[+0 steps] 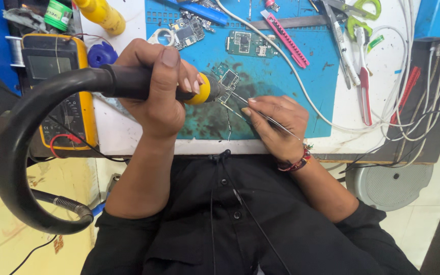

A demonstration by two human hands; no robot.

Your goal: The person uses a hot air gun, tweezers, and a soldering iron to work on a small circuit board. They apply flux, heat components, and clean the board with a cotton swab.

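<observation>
The person wears a black button-front shirt (240,224) with small dark buttons down the middle and a thin black cord hanging along the placket. Both sleeves are pushed up to about the elbows, leaving the forearms bare. The right wrist carries a braided thread bracelet (297,162) in red and dark strands. Both hands are bare, without gloves or rings.

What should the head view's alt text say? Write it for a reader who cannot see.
Seen from above, a person's left hand aims a black hot-air tool with a yellow collar at a small circuit board on a blue work mat, while the right hand holds tweezers beside it. A yellow multimeter lies to the left.
</observation>
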